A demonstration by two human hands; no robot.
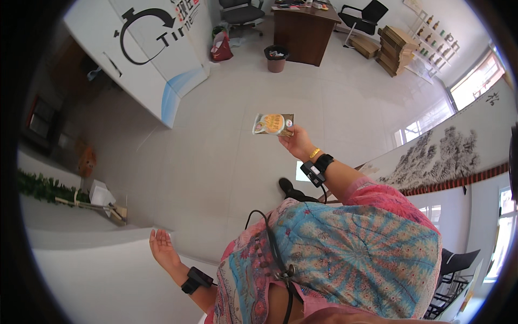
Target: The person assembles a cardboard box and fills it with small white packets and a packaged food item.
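Observation:
My right hand (297,141) is stretched out over the tiled floor, thumb and fingers closed on one end of a flat, printed food packet (274,124). The packet bears writing and a round orange-and-white picture. A gold bracelet and a black strapped device with a cable are on that wrist. At the lower left, my left hand (163,247) is raised palm up with its fingers extended and nothing in it. A second black device (198,279) is strapped to the left wrist.
A waste bin (276,60) with a black liner stands by a brown desk (301,34). Near it are a red bag (221,47) and office chairs. Flattened cardboard (394,50) is stacked at the upper right, before a bottle shelf. A white door (137,44) is at the upper left.

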